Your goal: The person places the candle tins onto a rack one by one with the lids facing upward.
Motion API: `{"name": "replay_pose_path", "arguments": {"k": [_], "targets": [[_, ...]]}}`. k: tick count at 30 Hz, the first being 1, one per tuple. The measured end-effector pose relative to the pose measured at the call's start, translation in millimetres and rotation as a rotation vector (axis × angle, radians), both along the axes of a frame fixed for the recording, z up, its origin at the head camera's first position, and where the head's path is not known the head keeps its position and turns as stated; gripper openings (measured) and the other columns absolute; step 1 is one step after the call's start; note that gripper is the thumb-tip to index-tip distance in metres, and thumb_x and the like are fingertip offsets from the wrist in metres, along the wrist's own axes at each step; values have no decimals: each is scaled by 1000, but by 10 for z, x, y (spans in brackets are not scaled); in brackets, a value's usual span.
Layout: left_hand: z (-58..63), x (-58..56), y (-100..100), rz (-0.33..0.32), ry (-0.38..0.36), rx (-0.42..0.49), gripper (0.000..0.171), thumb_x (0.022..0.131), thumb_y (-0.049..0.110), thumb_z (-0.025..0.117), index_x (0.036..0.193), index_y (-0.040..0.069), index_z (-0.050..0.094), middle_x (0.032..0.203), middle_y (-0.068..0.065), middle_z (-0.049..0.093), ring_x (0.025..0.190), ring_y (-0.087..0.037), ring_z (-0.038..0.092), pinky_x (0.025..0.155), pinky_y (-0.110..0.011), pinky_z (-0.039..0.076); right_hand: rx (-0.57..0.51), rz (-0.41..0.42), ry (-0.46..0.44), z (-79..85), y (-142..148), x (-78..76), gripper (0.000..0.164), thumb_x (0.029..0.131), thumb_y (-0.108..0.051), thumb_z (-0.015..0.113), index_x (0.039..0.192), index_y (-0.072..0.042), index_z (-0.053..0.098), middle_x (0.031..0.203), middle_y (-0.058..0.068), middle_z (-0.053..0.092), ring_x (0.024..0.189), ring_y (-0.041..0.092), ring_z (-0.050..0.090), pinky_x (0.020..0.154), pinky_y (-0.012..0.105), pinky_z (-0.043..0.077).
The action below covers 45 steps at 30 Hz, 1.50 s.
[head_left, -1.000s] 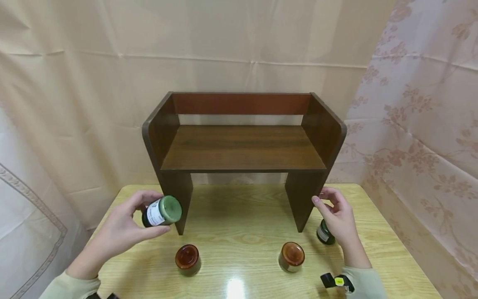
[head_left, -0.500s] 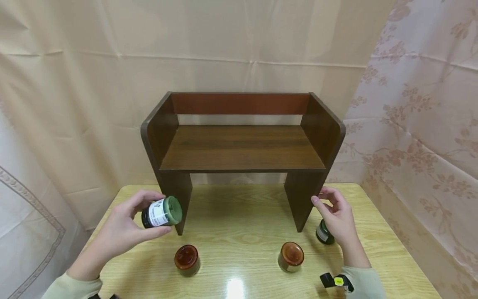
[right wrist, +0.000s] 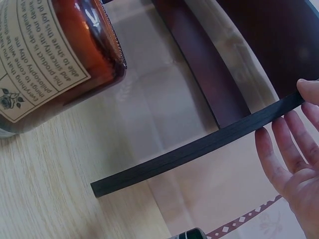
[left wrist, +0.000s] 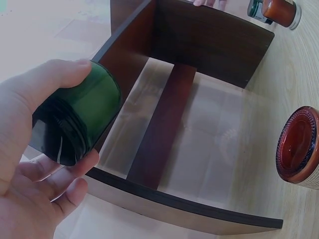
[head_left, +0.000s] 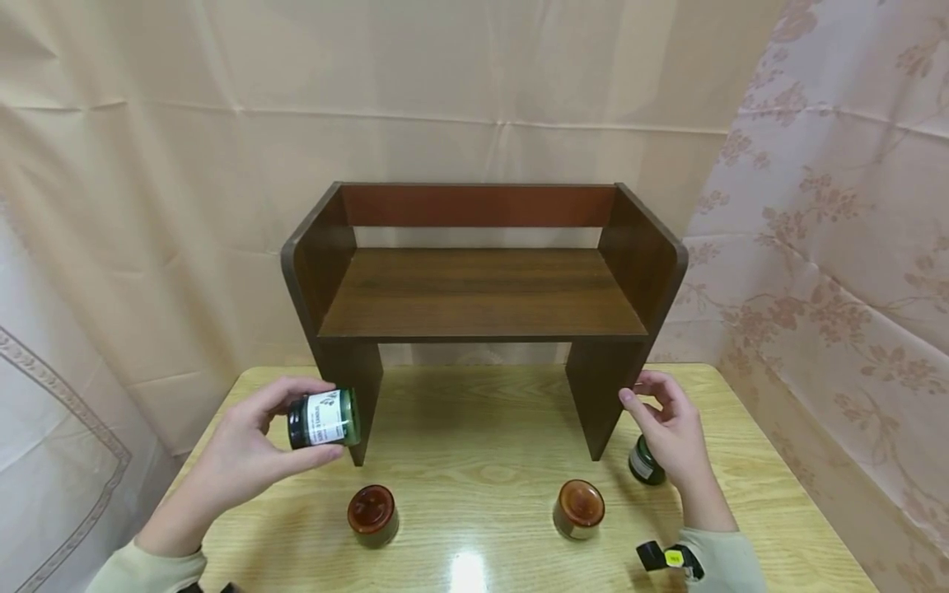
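My left hand (head_left: 240, 453) grips a green glass jar (head_left: 326, 417) with a white label and dark lid, raised in front of the left leg of a dark brown desktop shelf (head_left: 482, 292). The jar lies sideways, its lid end toward the palm and its base pointing right. In the left wrist view the thumb and fingers go round the jar (left wrist: 97, 99). My right hand (head_left: 670, 428) pinches the front edge of the shelf's right side panel (right wrist: 199, 147), thumb on the inner side and fingers outside.
Two amber jars, one on the left (head_left: 373, 515) and one on the right (head_left: 579, 509), stand base up on the wooden table (head_left: 474, 461) before the shelf. Another green jar (head_left: 646, 461) stands outside the right panel, partly behind my right hand. A beige curtain (head_left: 474, 74) hangs behind.
My left hand has turned the green jar, so its base now faces right and its label faces the head camera. My right hand stays on the shelf panel.
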<state>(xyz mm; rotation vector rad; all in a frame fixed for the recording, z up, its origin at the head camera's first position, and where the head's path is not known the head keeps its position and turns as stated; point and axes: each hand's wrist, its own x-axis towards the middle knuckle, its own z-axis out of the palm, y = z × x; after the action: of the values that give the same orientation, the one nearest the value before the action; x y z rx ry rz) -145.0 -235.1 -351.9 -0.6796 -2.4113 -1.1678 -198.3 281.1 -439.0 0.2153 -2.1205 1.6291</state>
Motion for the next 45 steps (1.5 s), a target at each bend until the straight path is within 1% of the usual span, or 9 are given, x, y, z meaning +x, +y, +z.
{"name": "replay_pose_path", "arguments": {"k": [4,11,18,23,29,34,38,40,45], "targets": [[4,-2,3,-5,15,-3,67,64,13,98,122,25,67,109,12,68,86,-9,59,72,-17,48,0,-4,-19,48,-21,29,30,95,2,68,123,3,56,104,0,65,98,9,62,79,17,55],[17,5,21,3,22,14,67,65,11,97,124,24,68,105,11,68,89,-9,52,72,-19,43,14,17,4,205,-111,139,29,94,4,66,121,8,55,103,4,65,96,9,62,79,16,55],[32,1,52,1,63,50,69,64,5,96,126,17,69,101,5,68,88,-9,52,72,-19,42,7,5,-17,70,-26,40,30,94,4,67,122,5,56,105,3,65,98,10,62,79,17,56],[70,-7,64,37,23,72,73,64,7,96,129,21,65,89,6,65,86,-10,57,77,-17,45,20,25,18,6,9,-1,29,94,6,66,121,8,54,104,4,64,98,9,62,78,16,55],[104,-9,89,62,11,89,76,63,9,97,129,23,64,91,5,66,88,-10,59,83,-17,44,13,25,21,-14,26,-14,31,94,5,67,122,7,55,105,2,65,98,9,62,79,17,56],[121,-8,116,37,16,118,72,63,6,97,127,17,67,93,3,67,88,-10,62,84,-16,47,17,33,34,-27,34,-15,31,94,3,68,122,6,55,105,2,65,98,9,62,79,17,56],[120,-7,131,22,15,142,72,63,2,96,127,13,67,93,0,69,86,-10,64,81,-16,50,16,50,57,30,-1,15,30,94,5,67,120,8,54,104,4,64,98,8,62,78,16,55],[114,-6,139,22,20,149,74,62,1,96,128,13,67,95,0,69,86,-11,64,79,-16,51,14,51,56,35,-6,14,30,93,5,67,120,8,54,104,4,65,98,9,62,78,16,56],[139,8,183,18,33,176,80,61,-3,95,133,14,65,107,-1,68,92,-11,64,81,-16,52,4,49,50,-22,25,-19,31,93,4,68,121,6,55,105,5,65,98,10,62,78,17,56]]}}
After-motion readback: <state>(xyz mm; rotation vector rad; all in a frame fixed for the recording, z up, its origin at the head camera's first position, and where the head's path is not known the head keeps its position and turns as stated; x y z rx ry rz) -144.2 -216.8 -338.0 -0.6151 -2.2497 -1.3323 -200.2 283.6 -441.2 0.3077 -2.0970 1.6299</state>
